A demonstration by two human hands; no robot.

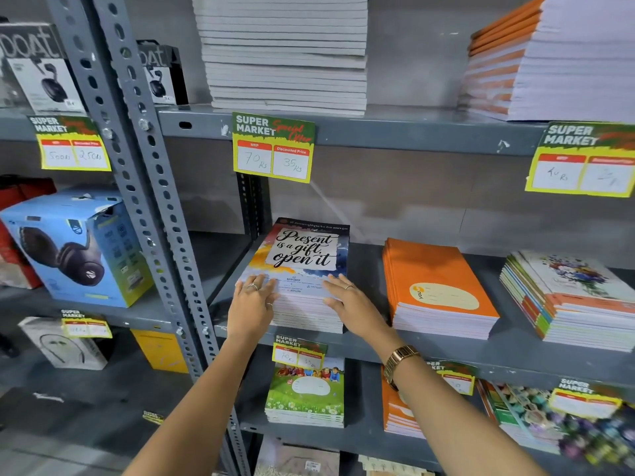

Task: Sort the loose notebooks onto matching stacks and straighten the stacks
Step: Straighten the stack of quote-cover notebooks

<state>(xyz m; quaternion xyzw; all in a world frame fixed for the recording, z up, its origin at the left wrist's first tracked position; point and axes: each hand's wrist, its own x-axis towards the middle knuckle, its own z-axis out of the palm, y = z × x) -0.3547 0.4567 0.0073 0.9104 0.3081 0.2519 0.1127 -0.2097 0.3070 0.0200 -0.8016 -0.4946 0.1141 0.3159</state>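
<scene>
Notebook stack (pixel 302 269) on grey shelf (pixel 446 352), left hand (pixel 252 300) and right hand (pixel 347 300) flat on it, fingers spread, no grip closed.

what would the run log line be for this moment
left hand: flat on "Present is a gift, open it" notebook stack | right hand: flat on same stack | phase: straightening | orange notebook stack: untouched

Single head-worn wide view, facing forward and slightly down, close to grey perforated-steel shelving rack (pixel 137 187); middle shelf centred, edges bend from lens
</scene>
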